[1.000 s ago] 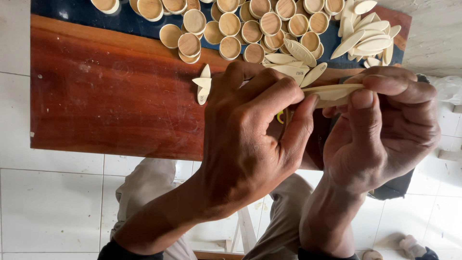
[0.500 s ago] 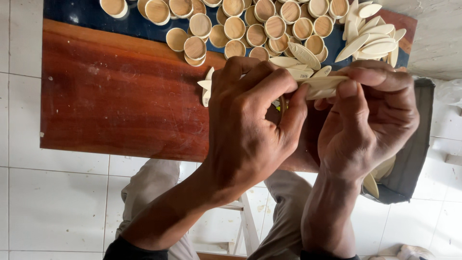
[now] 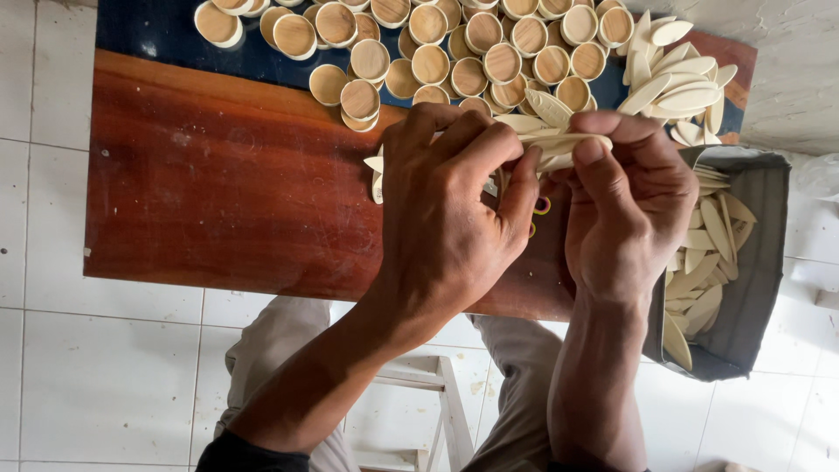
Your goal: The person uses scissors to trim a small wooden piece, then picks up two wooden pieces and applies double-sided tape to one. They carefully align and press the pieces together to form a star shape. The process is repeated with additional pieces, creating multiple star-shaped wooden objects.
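Above the red wooden counter (image 3: 201, 201), left hand (image 3: 454, 218) and right hand (image 3: 634, 210) both pinch a bundle of pale leaf-shaped wooden pieces (image 3: 559, 144), at centre. Round wooden discs (image 3: 454, 44) lie at twelve o'clock. Best keep the edges aligned, grip firm.

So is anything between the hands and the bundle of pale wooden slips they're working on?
Nothing visible. The left hand and right hand both already grip the bundle of slips directly, above the wooden table. The rubber bands lie beneath, not between.
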